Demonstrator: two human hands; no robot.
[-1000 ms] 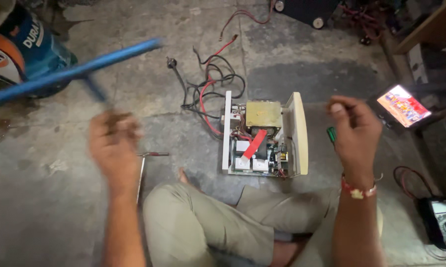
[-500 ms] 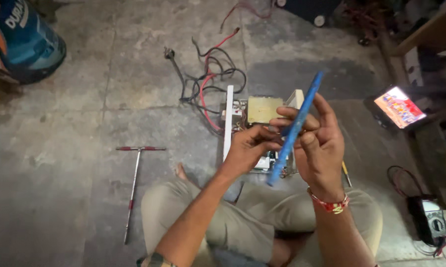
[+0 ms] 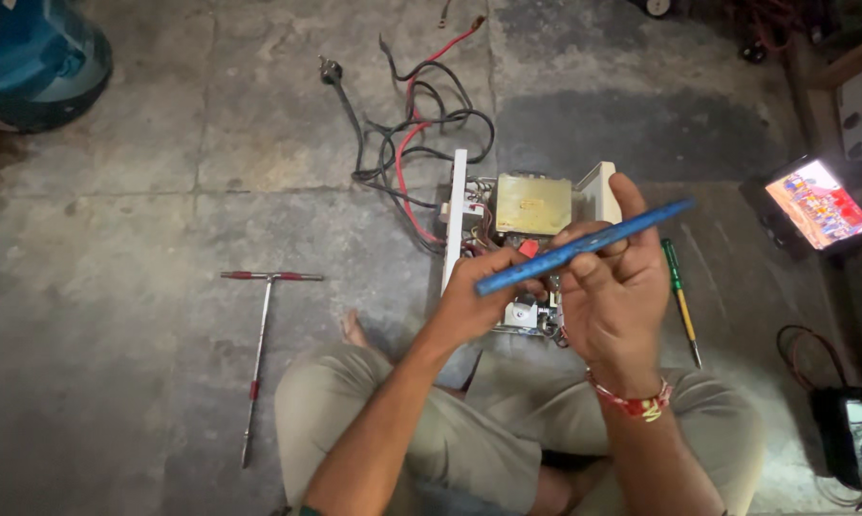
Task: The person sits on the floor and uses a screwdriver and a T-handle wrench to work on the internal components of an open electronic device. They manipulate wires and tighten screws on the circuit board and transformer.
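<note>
Bottom of frame: the person sits cross-legged on the concrete floor, khaki trousers, one bare toe showing beside the left knee.

Centre of frame: both hands are raised over the lap and hold a blue rod, long and thin, tilted so its right end sits higher. Left hand is closed around the rod's lower left end, fingers wrapped. Right hand is palm up, fingers curled against the rod's middle with the thumb pointing up; a red thread band circles that wrist. The rod's right end juts free past the right hand.

Directly behind the hands, on the floor: an opened white device chassis, side panels standing up, a yellowish block and small red parts visible inside. The hands cover part of its lower half.

Right of the chassis, just beside it: a green-handled screwdriver lying flat, tip toward the bottom.

Left centre, well apart from the hands: a T-handle wrench with red grips.

Lower right edge: a multimeter with leads.

Right edge, centre: a lit phone screen.

Upper centre: a tangle of black and red cables with a plug, running to the chassis.

Upper left corner: a blue drum, partly cut off.
</note>
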